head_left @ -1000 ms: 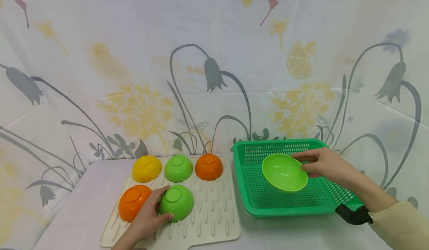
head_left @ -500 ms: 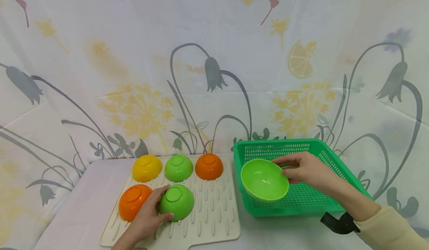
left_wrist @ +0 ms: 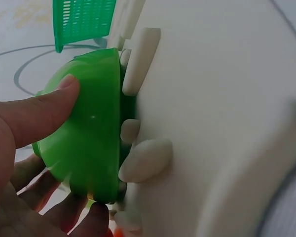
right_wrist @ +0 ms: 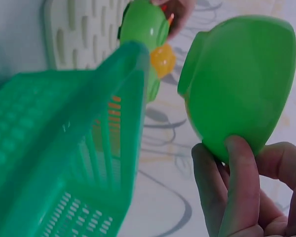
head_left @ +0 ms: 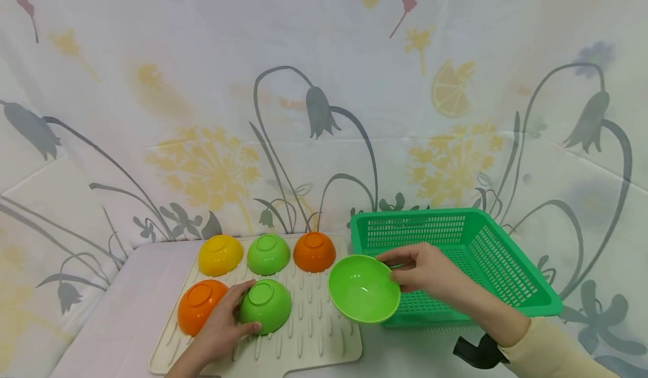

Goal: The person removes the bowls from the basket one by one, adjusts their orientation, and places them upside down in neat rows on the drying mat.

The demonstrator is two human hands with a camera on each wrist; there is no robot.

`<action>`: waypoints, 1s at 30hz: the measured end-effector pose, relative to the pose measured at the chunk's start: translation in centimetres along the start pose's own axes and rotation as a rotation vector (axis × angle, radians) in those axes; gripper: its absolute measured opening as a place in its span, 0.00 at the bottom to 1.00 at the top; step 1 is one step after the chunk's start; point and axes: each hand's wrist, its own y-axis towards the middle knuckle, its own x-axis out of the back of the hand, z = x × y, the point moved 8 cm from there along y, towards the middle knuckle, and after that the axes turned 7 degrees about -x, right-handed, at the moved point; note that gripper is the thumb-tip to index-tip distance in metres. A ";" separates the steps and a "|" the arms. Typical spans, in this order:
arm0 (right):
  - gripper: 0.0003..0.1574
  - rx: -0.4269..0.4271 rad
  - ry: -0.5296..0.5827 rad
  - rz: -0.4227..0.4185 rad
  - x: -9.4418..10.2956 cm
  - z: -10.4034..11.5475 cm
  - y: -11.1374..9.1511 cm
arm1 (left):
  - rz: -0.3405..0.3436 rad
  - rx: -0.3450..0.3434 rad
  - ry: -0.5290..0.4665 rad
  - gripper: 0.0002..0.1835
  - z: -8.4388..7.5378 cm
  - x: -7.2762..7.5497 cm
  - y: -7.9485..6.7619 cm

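My right hand [head_left: 427, 271] pinches a light green bowl [head_left: 363, 289] by its right side, its hollow facing up toward the head camera. In the head view that bowl overlaps the mat's right edge and the basket's near left corner. The right wrist view shows the bowl [right_wrist: 241, 79] from outside, thumb and fingers at its rim. My left hand [head_left: 223, 319] grips another green bowl [head_left: 267, 307], which sits upside down on the cream ridged drying mat [head_left: 324, 344]. In the left wrist view the thumb [left_wrist: 49, 108] lies on its wall and the fingers curl around the other side.
Also upside down on the mat are a yellow bowl [head_left: 220, 255], a green bowl [head_left: 268, 254] and an orange bowl [head_left: 314, 252] in the back row. Another orange bowl [head_left: 199, 307] sits left of my left hand. A green perforated basket [head_left: 516, 271] stands to the right.
My right hand has carried its green bowl left and toward me, from over the basket to the mat's right edge. The left hand and its bowl have stayed in place.
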 end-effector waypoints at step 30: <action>0.22 0.023 0.158 -0.025 -8.8 -2.6 3.4 | -0.001 0.002 0.062 0.48 -0.8 0.4 0.2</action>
